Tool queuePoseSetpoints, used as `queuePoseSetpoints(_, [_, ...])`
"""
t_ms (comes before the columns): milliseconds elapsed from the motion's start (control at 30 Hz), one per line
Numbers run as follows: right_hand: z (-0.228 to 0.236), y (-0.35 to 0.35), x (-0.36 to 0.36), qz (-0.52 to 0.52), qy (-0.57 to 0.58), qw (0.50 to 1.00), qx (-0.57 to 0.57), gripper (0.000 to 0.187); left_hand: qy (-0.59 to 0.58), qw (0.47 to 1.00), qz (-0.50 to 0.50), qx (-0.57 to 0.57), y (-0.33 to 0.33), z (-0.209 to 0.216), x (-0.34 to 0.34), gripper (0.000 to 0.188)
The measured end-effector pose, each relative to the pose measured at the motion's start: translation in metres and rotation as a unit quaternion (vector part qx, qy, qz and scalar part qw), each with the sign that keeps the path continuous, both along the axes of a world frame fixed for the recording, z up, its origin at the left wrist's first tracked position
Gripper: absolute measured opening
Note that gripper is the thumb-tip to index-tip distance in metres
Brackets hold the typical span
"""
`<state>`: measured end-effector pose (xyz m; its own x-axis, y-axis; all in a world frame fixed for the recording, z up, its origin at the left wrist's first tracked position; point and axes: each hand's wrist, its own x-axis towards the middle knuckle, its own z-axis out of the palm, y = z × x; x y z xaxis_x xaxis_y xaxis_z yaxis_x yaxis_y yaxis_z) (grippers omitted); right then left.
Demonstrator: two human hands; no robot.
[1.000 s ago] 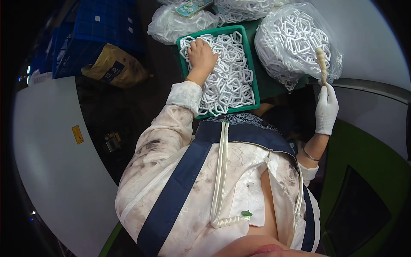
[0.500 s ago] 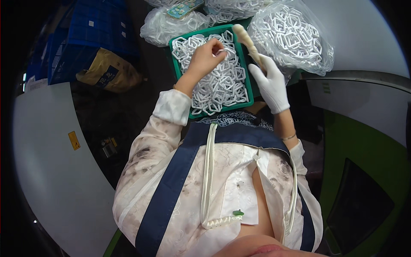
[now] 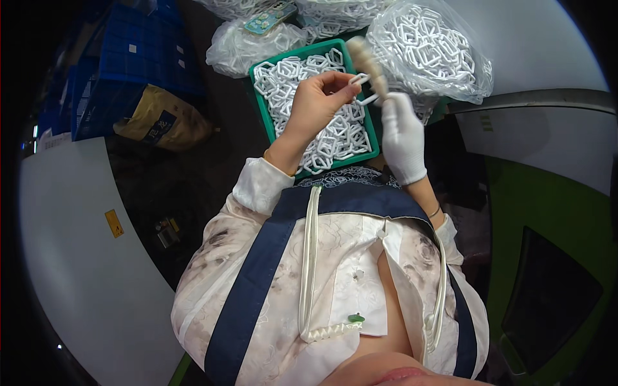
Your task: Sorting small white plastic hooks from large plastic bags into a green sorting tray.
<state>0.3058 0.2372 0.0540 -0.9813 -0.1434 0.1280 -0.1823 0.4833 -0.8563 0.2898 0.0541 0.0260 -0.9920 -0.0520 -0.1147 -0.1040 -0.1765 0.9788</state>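
My left hand (image 3: pixel 315 106), bare, pinches a white plastic angular ring (image 3: pixel 360 78) between thumb and fingertips over the right side of a green tray (image 3: pixel 260 106). Many similar white rings (image 3: pixel 335 138) fill that tray. My right hand (image 3: pixel 404 138), in a white glove, is closed around a pale cream stick with a thicker, lumpy end (image 3: pixel 365 56). The stick is blurred and stands just right of the pinched ring; whether they touch I cannot tell. Another white ring (image 3: pixel 369 100) shows beneath, beside the glove.
A clear plastic bag of white rings (image 3: pixel 438 45) stands right behind the tray. More bags (image 3: pixel 248 51) lie behind it, one with a patterned packet (image 3: pixel 270 18) on top. Blue crates (image 3: pixel 145 51) and a brown paper sack (image 3: pixel 158 119) are at the left, above a grey panel (image 3: pixel 71 257).
My left hand has risen from the rings and moved right, with a ring showing in its pinch. My right hand has turned and come closer to it, the stick swinging with it.
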Motion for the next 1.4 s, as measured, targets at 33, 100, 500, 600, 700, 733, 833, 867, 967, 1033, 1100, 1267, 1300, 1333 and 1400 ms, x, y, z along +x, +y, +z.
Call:
queuePoseSetpoints(33, [0.003,0.004,0.005,0.026,-0.032,0.997,0.065,0.019,0.013,1.0,-0.012,-0.024,0.002,0.003,0.0,0.023])
queuePoseSetpoints(100, [-0.01,0.015,0.003,-0.021,-0.041,0.996,0.081,0.019,0.019,0.999,-0.022,-0.038,0.007,0.01,0.0,0.022])
queuePoseSetpoints(500, [-0.008,0.038,0.007,-0.105,-0.065,0.992,0.02,0.018,0.017,0.998,-0.017,0.05,0.009,0.02,0.001,0.018])
queuePoseSetpoints(600, [-0.001,0.028,0.024,-0.023,-0.003,1.0,-0.013,0.019,-0.027,0.993,-0.031,0.11,0.004,0.014,-0.001,0.017])
queuePoseSetpoints(700, [-0.014,0.042,0.02,-0.076,-0.077,0.994,0.018,0.017,-0.062,0.986,-0.027,0.156,0.005,0.013,-0.003,0.017])
queuePoseSetpoints(733, [-0.011,0.045,0.019,-0.103,-0.1,0.99,0.017,0.018,-0.073,0.983,-0.02,0.17,0.006,0.013,-0.002,0.018])
queuePoseSetpoints(833, [0.004,0.032,0.029,-0.046,0.018,0.999,-0.012,0.02,-0.147,0.94,-0.061,0.302,0.001,0.004,-0.01,0.023])
queuePoseSetpoints(867, [-0.003,0.03,0.031,-0.009,0.062,0.998,-0.002,0.021,-0.208,0.88,-0.107,0.413,-0.001,0.002,-0.014,0.027])
queuePoseSetpoints(967, [0.001,0.047,0.017,-0.097,-0.036,0.994,0.023,0.022,-0.269,0.706,-0.249,0.606,0.006,0.006,-0.019,0.037])
queuePoseSetpoints(1033, [0.011,0.053,0.017,-0.142,-0.009,0.99,-0.001,0.021,-0.276,0.685,-0.252,0.626,0.012,0.008,-0.022,0.043])
queuePoseSetpoints(1100, [0.024,0.045,0.023,-0.086,0.068,0.994,0.01,0.019,-0.265,0.696,-0.275,0.608,0.019,0.009,-0.024,0.041])
queuePoseSetpoints(1267, [0.007,0.08,0.008,-0.201,0.042,0.979,0.006,0.021,-0.08,0.942,-0.272,0.178,0.044,0.064,-0.048,0.035])
queuePoseSetpoints(1300, [0.004,0.09,0.007,-0.234,0.034,0.972,-0.021,0.022,0.037,0.969,-0.219,0.112,0.05,0.075,-0.06,0.03])
queuePoseSetpoints(1333, [0.012,0.093,0.009,-0.245,0.023,0.968,-0.042,0.023,0.106,0.977,-0.169,0.072,0.057,0.089,-0.072,0.028])
queuePoseSetpoints(1400, [0.02,0.094,0.008,-0.248,0.029,0.966,-0.06,0.023,0.178,0.977,-0.114,0.029,0.064,0.087,-0.102,0.025])
